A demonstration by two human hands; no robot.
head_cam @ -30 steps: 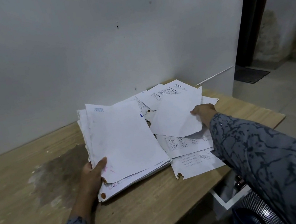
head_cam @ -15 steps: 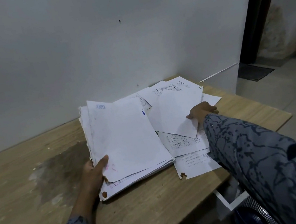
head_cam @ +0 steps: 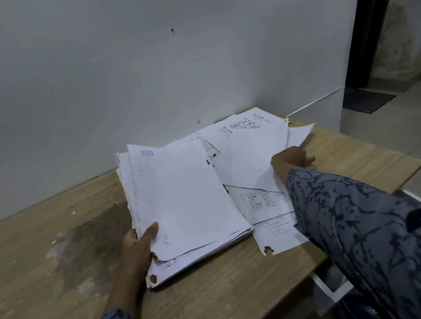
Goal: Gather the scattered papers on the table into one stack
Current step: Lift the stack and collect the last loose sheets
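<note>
On the pale wooden desk (head_cam: 42, 268) our left hand (head_cam: 135, 251) grips the thick stack of white papers (head_cam: 182, 199) at its corner. Our right hand (head_cam: 290, 159) seems to pinch a thin, floppy loose sheet (head_cam: 248, 161); better to take it by the edge.

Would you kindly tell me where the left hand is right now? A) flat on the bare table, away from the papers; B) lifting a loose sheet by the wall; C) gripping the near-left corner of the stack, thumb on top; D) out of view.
C: the left hand holds the stack at its near-left corner, thumb lying on the top sheet, while the right hand is at the loose sheets.
</note>
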